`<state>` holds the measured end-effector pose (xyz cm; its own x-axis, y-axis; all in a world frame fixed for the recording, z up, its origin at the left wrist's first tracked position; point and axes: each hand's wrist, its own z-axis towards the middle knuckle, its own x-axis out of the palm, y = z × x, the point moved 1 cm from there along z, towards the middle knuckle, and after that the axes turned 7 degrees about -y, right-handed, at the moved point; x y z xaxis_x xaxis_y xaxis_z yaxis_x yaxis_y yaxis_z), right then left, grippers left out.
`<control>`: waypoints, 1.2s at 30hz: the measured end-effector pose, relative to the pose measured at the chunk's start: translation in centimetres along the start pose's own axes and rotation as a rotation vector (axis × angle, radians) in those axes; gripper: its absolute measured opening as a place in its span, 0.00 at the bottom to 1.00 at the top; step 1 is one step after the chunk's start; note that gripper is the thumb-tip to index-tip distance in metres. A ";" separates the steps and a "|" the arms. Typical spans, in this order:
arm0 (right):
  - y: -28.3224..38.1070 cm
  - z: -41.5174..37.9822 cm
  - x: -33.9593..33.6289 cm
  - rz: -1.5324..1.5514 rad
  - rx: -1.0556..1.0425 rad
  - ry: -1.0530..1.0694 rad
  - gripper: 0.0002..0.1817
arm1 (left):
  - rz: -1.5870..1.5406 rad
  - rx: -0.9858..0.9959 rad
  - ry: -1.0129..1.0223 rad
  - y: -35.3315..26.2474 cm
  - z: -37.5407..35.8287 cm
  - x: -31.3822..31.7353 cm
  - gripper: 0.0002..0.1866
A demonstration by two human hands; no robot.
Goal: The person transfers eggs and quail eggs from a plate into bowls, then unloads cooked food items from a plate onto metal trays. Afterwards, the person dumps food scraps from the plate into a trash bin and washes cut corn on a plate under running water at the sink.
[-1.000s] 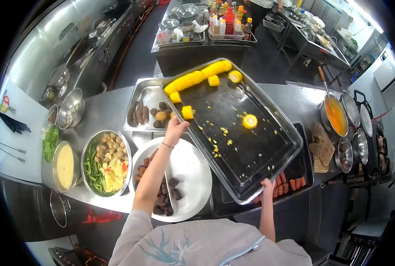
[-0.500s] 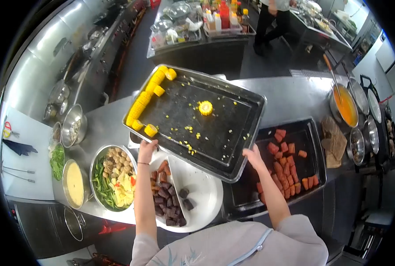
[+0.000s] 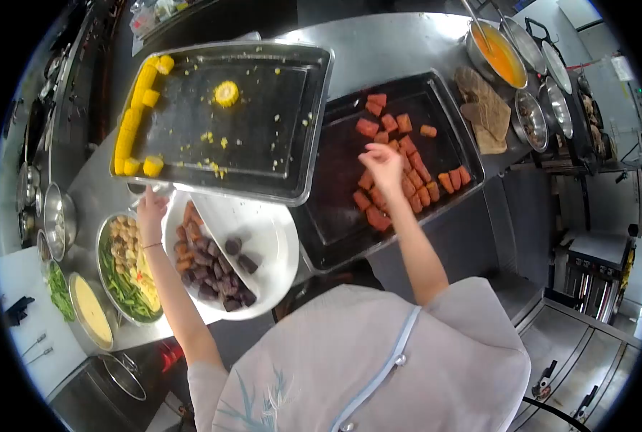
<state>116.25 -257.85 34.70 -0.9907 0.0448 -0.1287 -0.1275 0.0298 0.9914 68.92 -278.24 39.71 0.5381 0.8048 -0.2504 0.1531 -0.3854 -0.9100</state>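
Observation:
A dark metal tray (image 3: 263, 144) lies on the counter at upper left, with corn pieces (image 3: 128, 129) lined along its left side, one corn round (image 3: 226, 93) and loose kernels. My left hand (image 3: 152, 212) is at its near left corner, fingers stretched out and fingertips right at the rim. Over a second dark tray (image 3: 335, 209) is my right hand (image 3: 384, 169), its fingers loosely bent and apart, nothing visible in them. Reddish-orange chunks (image 3: 416, 165) lie around and below that hand in this tray.
A divided white dish (image 3: 281, 252) with dark purple and orange chunks stands nearest me. To its left are a bowl of mixed vegetables (image 3: 148, 288) and a bowl of yellow liquid (image 3: 93, 309). Folded brown cloths (image 3: 486, 115) and a bowl of orange liquid (image 3: 504, 57) sit at right.
The corn tray, held by both hands before, now rests on the counter. My right hand has left its edge and moved over the tray of reddish chunks. The view has shifted right.

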 end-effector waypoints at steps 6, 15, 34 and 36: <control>1.9 -1.7 -6.4 -0.467 -0.110 -0.194 0.10 | 0.267 0.315 -0.009 3.5 -7.1 -4.1 0.15; 7.8 -17.5 9.5 -0.344 -0.624 0.708 0.11 | 0.565 0.660 -0.062 6.6 -14.8 -5.8 0.12; 5.4 -18.6 33.7 -1.083 -1.245 1.178 0.33 | 1.170 0.996 0.365 8.1 -5.6 -6.6 0.31; 4.9 -18.3 34.6 -1.098 -1.167 1.218 0.31 | 1.183 1.000 0.395 7.3 -5.9 -6.5 0.30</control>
<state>80.47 -274.42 35.54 0.0697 -0.1224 -0.9900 -0.0523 -0.9915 0.1189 71.41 -289.00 36.63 0.1495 0.0584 -0.9870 -0.9813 -0.1140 -0.1554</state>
